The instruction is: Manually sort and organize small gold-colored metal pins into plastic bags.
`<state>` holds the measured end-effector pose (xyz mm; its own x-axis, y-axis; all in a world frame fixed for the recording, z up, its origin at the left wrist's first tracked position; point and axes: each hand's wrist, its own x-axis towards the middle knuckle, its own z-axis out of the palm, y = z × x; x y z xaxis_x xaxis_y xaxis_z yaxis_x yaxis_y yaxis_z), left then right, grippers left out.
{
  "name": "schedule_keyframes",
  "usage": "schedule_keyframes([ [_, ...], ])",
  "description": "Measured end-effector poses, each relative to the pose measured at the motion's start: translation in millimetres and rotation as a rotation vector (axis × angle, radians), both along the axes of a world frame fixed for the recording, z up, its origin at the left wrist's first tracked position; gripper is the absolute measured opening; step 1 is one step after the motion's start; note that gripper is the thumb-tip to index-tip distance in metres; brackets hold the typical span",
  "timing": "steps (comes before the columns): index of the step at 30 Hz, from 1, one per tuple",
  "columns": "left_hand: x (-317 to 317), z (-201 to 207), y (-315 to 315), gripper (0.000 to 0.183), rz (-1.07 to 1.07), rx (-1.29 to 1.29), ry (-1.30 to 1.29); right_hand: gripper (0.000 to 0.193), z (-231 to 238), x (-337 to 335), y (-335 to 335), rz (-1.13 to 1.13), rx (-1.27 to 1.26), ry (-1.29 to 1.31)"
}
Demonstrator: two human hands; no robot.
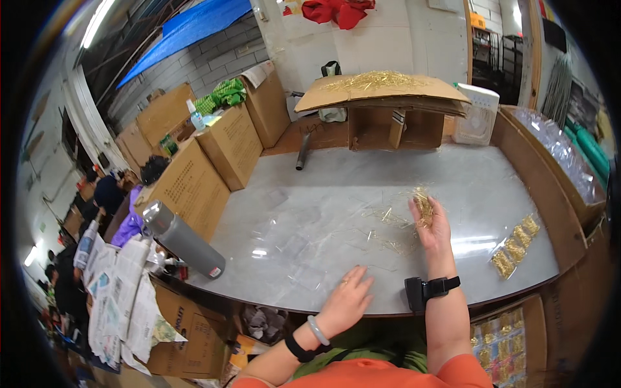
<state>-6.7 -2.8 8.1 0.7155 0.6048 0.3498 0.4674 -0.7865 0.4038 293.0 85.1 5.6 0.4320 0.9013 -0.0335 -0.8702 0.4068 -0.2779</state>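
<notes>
My right hand [435, 226] is raised over the grey table [259, 213], palm up, its fingers curled round a bunch of thin gold wire-like pins [422, 205]. Just left of it, loose gold pins [386, 240] are strewn over the tabletop. Close to the table's front edge is my left hand [350, 294], fingers apart, with nothing seen in it. Small clear plastic bags [304, 275] lie flat to its left, hard to make out against the shiny surface. At the right, a strip of clear packets filled with gold pins [515, 247] rests on the table.
A grey bottle [187, 242] stands at the left edge beside cardboard boxes [229, 145]. At the back, a cardboard shelf [388, 100] carries a heap of gold pins, next to a white fan-like device [477, 115]. Below right, a box [501, 343] holds filled packets.
</notes>
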Motion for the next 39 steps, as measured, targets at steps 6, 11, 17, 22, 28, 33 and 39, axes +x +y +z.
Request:
schedule_keyframes([
  [6, 31.7, -6.4, -7.9, 0.047, 0.015, 0.135, -0.067, 0.021, 34.6, 43.1, -11.2, 0.044, -0.13, -0.044],
  [11, 22.8, -10.8, -6.4, 0.052, 0.042, 0.133, -0.055, 0.017, 35.0, 59.4, 3.3, -0.008, -0.383, -0.248],
  [17, 23.0, -11.8, -5.2, 0.054, 0.033, 0.083, -0.08, 0.016, 40.6, 70.3, 5.9, -0.149, -0.722, -0.949],
  [22, 21.9, -8.8, -5.1, 0.054, 0.013, 0.057, -0.084, 0.017, 54.6, 91.1, 10.3, -0.202, -0.81, -1.226],
  [28, 20.9, -9.2, -6.2, 0.053, -0.007, 0.057, -0.097, 0.021, 48.3, 130.0, 12.1, -0.289, -0.866, -1.261],
  [33, 22.1, -9.9, -4.4, 0.053, -0.002, 0.108, -0.062, 0.024, 47.2, 119.5, 12.6, -0.387, -0.822, -1.06],
  [39, 24.7, -13.1, -8.0, 0.052, -0.012, 0.122, -0.058, 0.03, 38.1, 135.2, -3.3, -0.322, -0.898, -1.139],
])
